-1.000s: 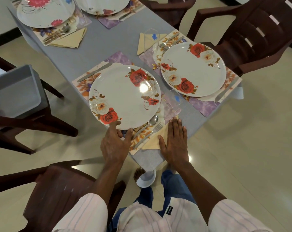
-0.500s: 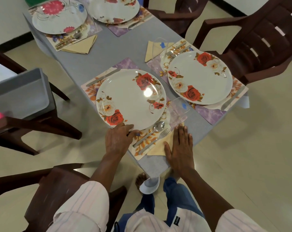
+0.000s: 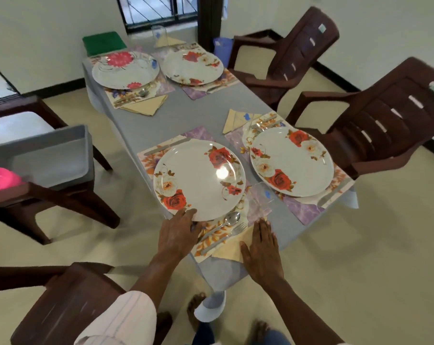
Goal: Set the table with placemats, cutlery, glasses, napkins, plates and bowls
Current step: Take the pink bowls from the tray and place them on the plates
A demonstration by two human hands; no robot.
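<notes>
At the near bench (image 3: pixel 284 224) edge the right hand (image 3: pixel 260 247) lies flat on the yellow napkin (image 3: pixel 232 249), fingers straight and together; the left hand (image 3: pixel 176 235) touches the rim of the near plate (image 3: pixel 198 180), fingers loosely bent. I judge this as final straightening; beyond, no bowl shows, so bowls probably come next

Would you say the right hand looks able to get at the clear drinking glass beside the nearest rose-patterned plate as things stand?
Probably yes: the right hand lies flat on the folded yellow napkin, its fingertips close by the clear drinking glass, and nothing stands between them.
</notes>
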